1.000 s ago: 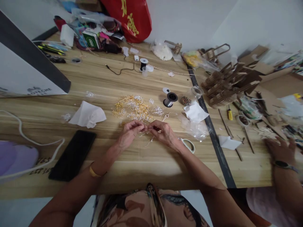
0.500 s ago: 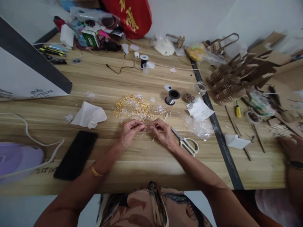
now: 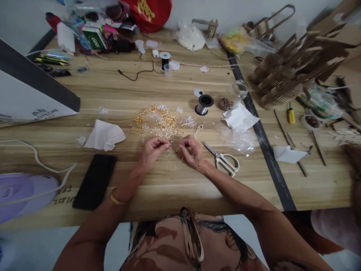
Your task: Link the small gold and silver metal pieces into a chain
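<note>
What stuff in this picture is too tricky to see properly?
In the head view:
- Anything pinched in the left hand or right hand: too small, and fingers cover it.
- How many gold and silver pieces there are: too tiny and heaped together.
- The top of the red bag: cut off by the top edge.
- The rest of the purple object: cut off by the left edge.
</note>
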Available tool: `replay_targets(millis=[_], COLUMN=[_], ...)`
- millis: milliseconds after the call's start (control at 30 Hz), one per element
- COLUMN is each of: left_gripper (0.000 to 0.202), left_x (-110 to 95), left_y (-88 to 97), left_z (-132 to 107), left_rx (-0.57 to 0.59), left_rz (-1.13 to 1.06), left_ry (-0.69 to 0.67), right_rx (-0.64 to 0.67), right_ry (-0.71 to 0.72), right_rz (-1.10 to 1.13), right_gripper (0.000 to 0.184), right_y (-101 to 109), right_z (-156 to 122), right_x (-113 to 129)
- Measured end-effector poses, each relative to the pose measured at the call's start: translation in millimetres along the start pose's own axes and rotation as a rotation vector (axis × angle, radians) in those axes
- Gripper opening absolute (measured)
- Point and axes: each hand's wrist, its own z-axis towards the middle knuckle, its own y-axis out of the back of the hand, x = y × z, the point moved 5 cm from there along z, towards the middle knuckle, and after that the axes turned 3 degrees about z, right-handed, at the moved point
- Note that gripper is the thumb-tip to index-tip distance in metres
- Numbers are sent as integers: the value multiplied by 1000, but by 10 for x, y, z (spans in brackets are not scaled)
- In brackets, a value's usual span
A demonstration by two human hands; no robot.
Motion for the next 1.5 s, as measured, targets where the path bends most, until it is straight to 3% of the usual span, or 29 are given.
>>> replay_targets(millis=[133, 267, 433, 533, 733, 1000, 1267, 1500], left_gripper=[19, 2, 14, 13, 9, 17, 18, 17], left_x=[-109, -210, -185, -110, 18, -14, 11, -69], left_y=[-12, -48, -174, -242, -291, -332, -332, -281], left_z=[-21, -66, -210, -302, -388, -415, -457, -379], left_rx=[96, 266, 527, 595, 628, 613, 648, 613], left_rz=[98, 342, 595, 670, 823, 867, 1001, 998], left_ry=[-87, -213, -293, -329, -389, -431, -528, -489], right_rx=[22, 94, 175, 183, 159, 114, 98, 107], right_ry=[-48, -2, 33, 28, 14, -52, -13, 7], right_rz=[-6, 5, -47, -90, -110, -97, -71, -58], right_gripper=[14, 12, 11, 11, 12, 18, 18, 15], right_y=[-3, -6, 59, 81, 81, 117, 121, 129], right_z=[23, -3, -208, -359, -447, -406, -372, -380], right_x=[-1, 97, 224, 206, 128, 91, 116, 119])
